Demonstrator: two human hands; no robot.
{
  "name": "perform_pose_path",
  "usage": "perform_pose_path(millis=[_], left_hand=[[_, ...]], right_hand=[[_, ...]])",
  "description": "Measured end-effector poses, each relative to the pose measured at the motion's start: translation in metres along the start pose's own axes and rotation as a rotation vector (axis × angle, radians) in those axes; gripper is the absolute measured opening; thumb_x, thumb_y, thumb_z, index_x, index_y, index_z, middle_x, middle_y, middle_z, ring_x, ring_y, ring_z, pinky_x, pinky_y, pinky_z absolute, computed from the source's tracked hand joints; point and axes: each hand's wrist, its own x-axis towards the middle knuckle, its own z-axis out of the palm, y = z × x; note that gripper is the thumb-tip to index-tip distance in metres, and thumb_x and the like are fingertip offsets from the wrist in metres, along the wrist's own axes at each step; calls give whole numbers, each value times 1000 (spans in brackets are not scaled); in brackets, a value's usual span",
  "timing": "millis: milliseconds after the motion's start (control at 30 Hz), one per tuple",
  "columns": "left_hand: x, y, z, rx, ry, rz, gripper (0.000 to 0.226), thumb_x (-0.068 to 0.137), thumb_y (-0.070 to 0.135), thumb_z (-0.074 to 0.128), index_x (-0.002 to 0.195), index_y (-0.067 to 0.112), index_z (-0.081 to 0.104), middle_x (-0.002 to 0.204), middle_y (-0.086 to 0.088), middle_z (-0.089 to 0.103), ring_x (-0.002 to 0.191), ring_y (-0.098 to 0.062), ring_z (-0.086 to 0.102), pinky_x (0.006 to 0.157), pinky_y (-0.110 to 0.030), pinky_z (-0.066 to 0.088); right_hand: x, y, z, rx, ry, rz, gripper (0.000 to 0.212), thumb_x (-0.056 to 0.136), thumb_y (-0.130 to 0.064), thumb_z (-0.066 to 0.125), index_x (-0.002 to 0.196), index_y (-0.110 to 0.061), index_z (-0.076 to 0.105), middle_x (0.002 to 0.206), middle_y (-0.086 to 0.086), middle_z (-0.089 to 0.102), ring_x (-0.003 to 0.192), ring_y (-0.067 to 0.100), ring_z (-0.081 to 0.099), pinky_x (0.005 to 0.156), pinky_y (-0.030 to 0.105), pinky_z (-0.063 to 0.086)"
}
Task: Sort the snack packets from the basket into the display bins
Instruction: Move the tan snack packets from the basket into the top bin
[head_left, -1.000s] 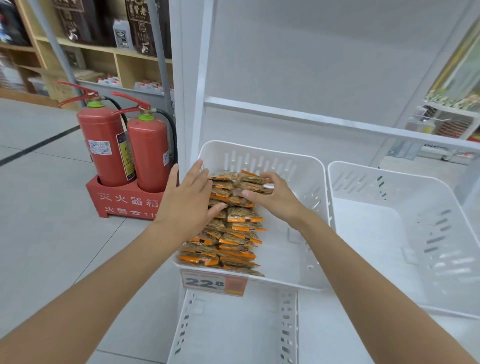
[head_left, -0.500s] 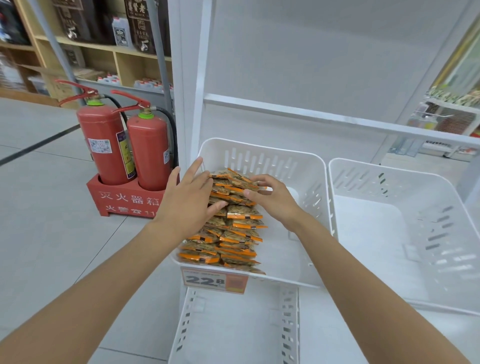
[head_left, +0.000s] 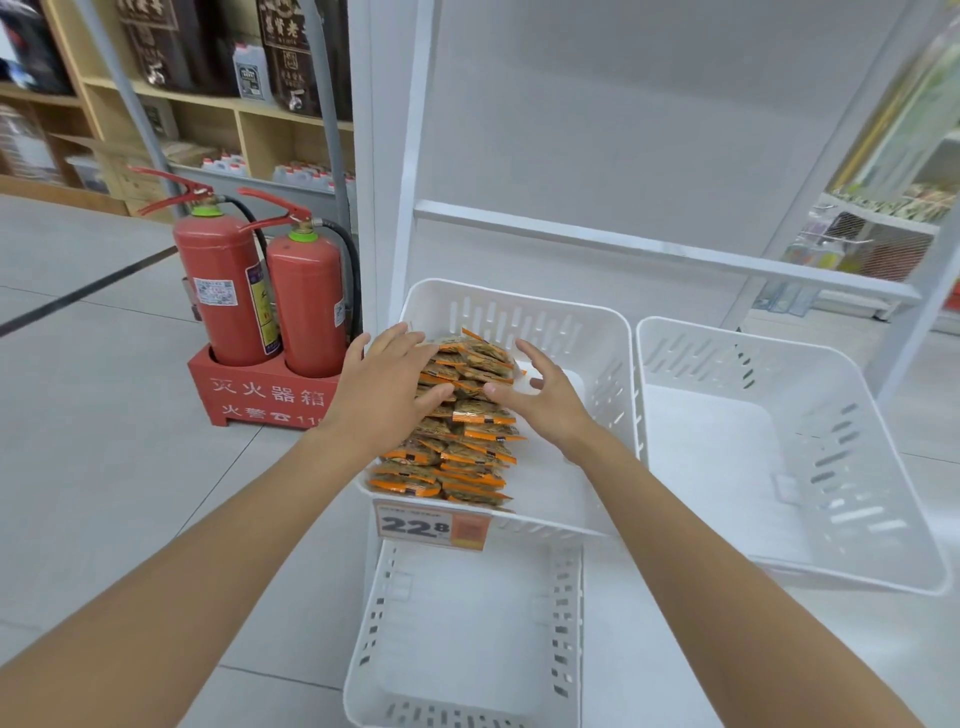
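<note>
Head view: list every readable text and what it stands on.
"22 8": price tag on the front of the display bin holding snack packets.
"灭火器箱": red extinguisher box.
"火警" then "11", rest hidden: same box.
Extinguisher labels, jar labels, print on the snack packets: too blurred to read.

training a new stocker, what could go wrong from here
1. The snack packets are heaped along the left side of the bin; the left hand only presses flat and the right hand is open, so the heap may slump rightward.
2. The front packets lie near the front edge above the price tag; they might spill into the lower bin.
</note>
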Motion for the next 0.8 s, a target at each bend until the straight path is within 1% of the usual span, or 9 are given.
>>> perform_pose_path(millis=[67, 167, 233, 300, 367, 467, 567, 700, 800], left_hand=[[-10, 9, -8, -77, 35, 3, 52, 97, 51, 50, 142, 26, 48, 151, 4, 43, 144, -15, 26, 118, -41, 13], [-31, 27, -23, -177, 35, 6, 46, 95, 47, 56, 136, 26, 55, 144, 5, 50, 136, -18, 38, 110, -39, 25], [-48, 38, -30, -232, 47, -1, 43, 93, 44, 60, 131, 24, 59, 137, 3, 56, 130, -21, 44, 104, -40, 32], [-75, 48, -33, -288, 59, 7, 37, 92, 39, 64, 124, 21, 63, 126, 1, 62, 121, -23, 50, 100, -41, 39], [-111, 58, -31, -358, 55, 14, 31, 90, 34, 68, 117, 20, 66, 118, 0, 65, 114, -23, 53, 96, -42, 42], [-178, 70, -15, -399, -23, -5, 30, 89, 32, 69, 116, 20, 66, 116, 2, 64, 111, -20, 54, 93, -37, 44], [-246, 71, 12, -395, -143, -86, 36, 92, 38, 66, 123, 21, 62, 122, 3, 62, 112, -19, 54, 97, -40, 44], [-321, 61, 42, -403, -272, -194, 40, 92, 41, 65, 127, 22, 60, 126, 4, 60, 116, -16, 53, 97, -34, 44], [-355, 52, 52, -419, -309, -252, 40, 91, 41, 66, 126, 22, 61, 123, 4, 60, 110, -14, 54, 89, -30, 44]], right_hand=[[-13, -6, -4, -52, 33, -24, 75, 81, -36, 78, 146, -29, 41, 151, -1, 33, 134, 19, 39, 101, 31, 39], [-42, -16, -9, -132, 90, -85, 60, 82, -31, 78, 136, -24, 52, 134, 3, 48, 107, 14, 51, 82, 21, 40], [-68, -20, -10, -193, 108, -140, 52, 81, -29, 78, 128, -23, 56, 122, 3, 53, 93, 12, 51, 73, 15, 40], [-103, -23, -12, -239, 118, -190, 44, 82, -25, 77, 122, -21, 59, 111, 1, 54, 84, 12, 51, 70, 8, 38], [-143, -20, -11, -255, 144, -226, 32, 82, -20, 75, 111, -21, 62, 100, 0, 55, 75, 13, 51, 67, 8, 39], [-207, 0, -3, -233, 117, -208, 25, 80, -15, 73, 100, -24, 61, 89, 1, 56, 65, 14, 51, 67, 22, 43], [-265, 41, 10, -322, -108, -120, 31, 85, -17, 72, 112, -20, 59, 99, 4, 57, 77, 22, 55, 72, 29, 46], [-318, 106, 34, -453, -357, 33, 41, 91, -23, 68, 129, -16, 54, 115, 1, 57, 99, 21, 57, 82, 27, 46], [-339, 147, 65, -474, -453, 127, 47, 94, -21, 63, 139, -16, 50, 136, 2, 52, 123, 23, 52, 87, 25, 45]])
